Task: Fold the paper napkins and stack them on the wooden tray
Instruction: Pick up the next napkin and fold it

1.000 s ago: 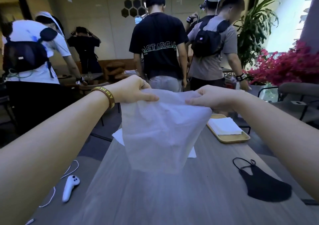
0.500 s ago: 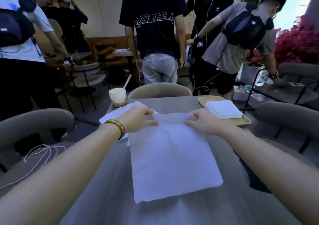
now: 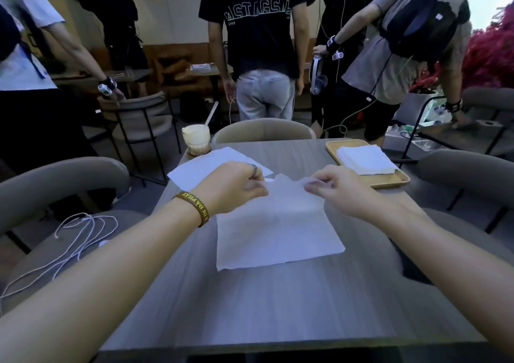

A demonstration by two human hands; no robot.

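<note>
Grey wood-grain table (image 3: 278,307), seen from above, with padded chairs around it and several standing people behind. We hold 1 paper napkin (image 3: 278,232) near the table's centre: its near part lies flat on the surface, while its far edge is lifted and crumpled between our hands. Our left hand (image 3: 236,187), with a ring on 1 finger and a brown wristband (image 3: 194,206) at the wrist, pinches the far-left corner. Our right hand (image 3: 336,188) pinches the far-right corner; both grips are closed on the paper, the hands near each other but not touching. At far right, the wooden tray (image 3: 389,180) carries a stack of folded napkins (image 3: 364,159). At far left, more unfolded napkins (image 3: 205,167) lie partly under our left hand. Beyond them stands an iced drink (image 3: 196,140) with a straw. White cable (image 3: 72,240) lies on the left chair seat.
</note>
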